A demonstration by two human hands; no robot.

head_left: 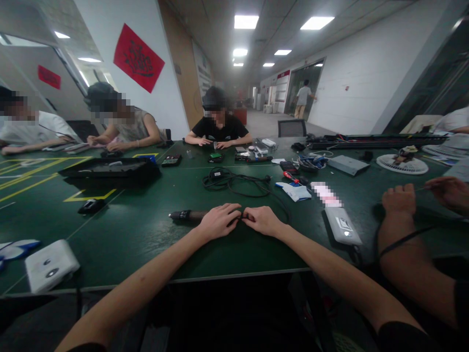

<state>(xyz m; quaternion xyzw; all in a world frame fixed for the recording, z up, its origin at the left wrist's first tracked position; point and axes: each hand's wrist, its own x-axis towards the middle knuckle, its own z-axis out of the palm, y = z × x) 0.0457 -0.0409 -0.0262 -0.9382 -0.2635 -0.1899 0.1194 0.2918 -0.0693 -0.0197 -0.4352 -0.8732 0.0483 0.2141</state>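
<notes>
An electric screwdriver [185,215] lies on its side on the green table, its bit end pointing left. My left hand [220,222] is closed over the rear part of its body. Close beside it, my right hand [262,220] pinches at the tail end, where a thin dark cord seems to join; the fingers hide the exact joint. Beyond both hands lies a coiled black cable [244,183] with a power adapter [217,174]. One strand of it curves down behind my right hand.
A black tray [110,167] and a small black part [91,206] lie to the left. White devices sit at front left [51,266] and right [342,225]. A red-handled tool [290,177] and a blue-white packet [295,190] lie ahead. A co-worker's hands [399,200] are at right.
</notes>
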